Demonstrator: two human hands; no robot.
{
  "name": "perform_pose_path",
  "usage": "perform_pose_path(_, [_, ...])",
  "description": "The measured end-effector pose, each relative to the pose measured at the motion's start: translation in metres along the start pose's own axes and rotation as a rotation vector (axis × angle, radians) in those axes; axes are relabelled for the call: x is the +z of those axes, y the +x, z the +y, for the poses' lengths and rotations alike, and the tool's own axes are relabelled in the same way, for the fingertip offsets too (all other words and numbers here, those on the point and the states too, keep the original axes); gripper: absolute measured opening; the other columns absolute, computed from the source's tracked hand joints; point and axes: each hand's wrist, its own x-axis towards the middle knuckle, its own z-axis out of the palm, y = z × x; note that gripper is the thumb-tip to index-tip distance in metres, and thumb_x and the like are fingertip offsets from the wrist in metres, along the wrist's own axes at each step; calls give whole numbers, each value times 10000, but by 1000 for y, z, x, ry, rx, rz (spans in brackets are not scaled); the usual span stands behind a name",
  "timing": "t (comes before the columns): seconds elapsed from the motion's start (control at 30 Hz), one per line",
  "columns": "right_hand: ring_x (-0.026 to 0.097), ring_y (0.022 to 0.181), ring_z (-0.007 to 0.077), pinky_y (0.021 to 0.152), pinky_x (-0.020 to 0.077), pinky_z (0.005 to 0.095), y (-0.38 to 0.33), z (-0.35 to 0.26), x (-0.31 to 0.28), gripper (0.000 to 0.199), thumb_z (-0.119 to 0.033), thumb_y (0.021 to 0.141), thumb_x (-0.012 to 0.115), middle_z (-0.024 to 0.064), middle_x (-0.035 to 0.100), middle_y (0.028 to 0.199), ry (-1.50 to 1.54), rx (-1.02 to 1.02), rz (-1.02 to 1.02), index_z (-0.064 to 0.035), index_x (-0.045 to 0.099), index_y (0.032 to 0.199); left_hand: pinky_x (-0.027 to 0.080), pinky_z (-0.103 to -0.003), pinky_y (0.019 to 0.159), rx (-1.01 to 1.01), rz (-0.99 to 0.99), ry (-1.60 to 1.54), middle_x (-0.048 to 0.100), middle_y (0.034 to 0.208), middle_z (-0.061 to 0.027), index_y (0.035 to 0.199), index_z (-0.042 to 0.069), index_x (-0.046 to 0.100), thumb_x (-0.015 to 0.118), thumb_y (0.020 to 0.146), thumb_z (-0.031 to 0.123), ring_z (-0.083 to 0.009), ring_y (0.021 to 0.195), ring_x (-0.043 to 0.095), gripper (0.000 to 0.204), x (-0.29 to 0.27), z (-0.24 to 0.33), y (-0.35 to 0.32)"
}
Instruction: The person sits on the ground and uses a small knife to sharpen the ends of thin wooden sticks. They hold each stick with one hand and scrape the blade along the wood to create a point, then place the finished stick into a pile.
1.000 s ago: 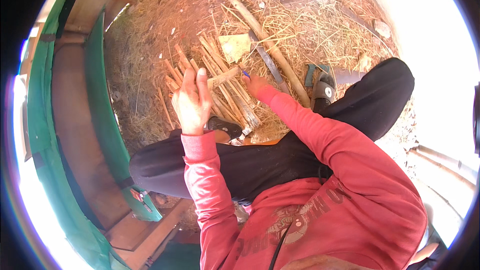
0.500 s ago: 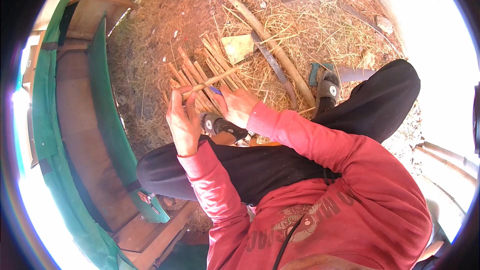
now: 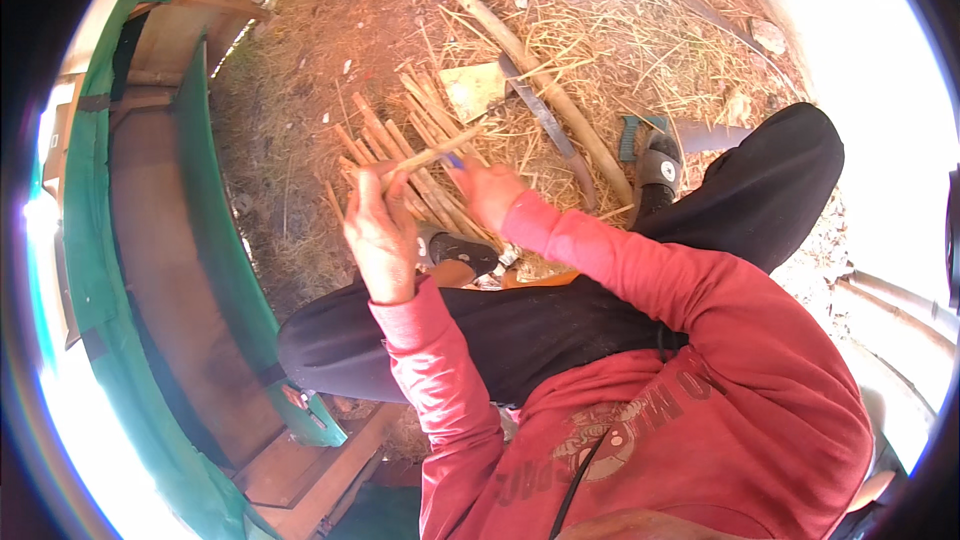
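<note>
My left hand (image 3: 382, 240) pinches the near end of a pale wooden stick (image 3: 440, 147), which slants up to the right over the ground. Closed around a small blue tool (image 3: 453, 160), my right hand (image 3: 488, 195) is close against the stick's near side. Only a bit of blue shows past the fingers, so its exact kind is unclear. Below and beyond the stick, several split wooden sticks (image 3: 372, 127) lie side by side on the ground.
A long pole (image 3: 510, 40) lies beyond my hands, with a curved blade (image 3: 545, 120) beside it and a yellowish flat piece (image 3: 473, 90) nearby. A green-handled saw (image 3: 710, 137) is by my right foot. Straw covers the ground; a green-edged wooden frame (image 3: 220, 240) stands at left.
My right hand and the blue tool have shifted slightly right along the stick, toward its far end. My left hand has moved a little to the right, still holding the stick.
</note>
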Motion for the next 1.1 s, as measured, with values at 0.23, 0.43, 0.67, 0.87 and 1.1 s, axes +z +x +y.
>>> perform_pose_path(0.23, [667,809,431,744,521,534,16,41,21,322,-261,1012,467,255,675,795,-69,-7,33,29,543,1130,507,-442,652,43,24,-14,664,863,-188,985,52,593,594,944,70,-403,791,662,45,0,-10,10])
perform_pose_path(0.43, [626,582,456,524,498,543,-4,-17,5,302,-286,1008,504,236,612,602,68,-177,133,10,557,1039,505,-448,649,25,40,-74,663,864,-202,990,46,588,591,950,83,-422,790,653,54,3,-8,5])
perform_pose_path(0.67, [625,592,462,550,517,532,12,24,27,317,-314,1008,498,240,617,612,38,-100,155,-21,564,1110,504,-464,665,-26,9,-34,666,872,-206,1006,40,577,582,962,110,-426,805,656,83,3,-14,3])
perform_pose_path(0.87, [634,611,452,566,518,535,18,35,23,294,-299,999,515,262,623,652,-107,-95,181,-15,543,1069,501,-470,664,2,51,-38,669,868,-207,1005,45,568,572,965,110,-429,802,655,76,5,-8,9])
perform_pose_path(1.1, [625,613,480,579,505,569,-3,-8,8,308,-299,1005,496,273,613,635,67,-138,129,-23,541,1134,502,-479,669,-34,11,-19,670,876,-213,1002,38,558,561,976,127,-434,822,652,93,1,-5,6])
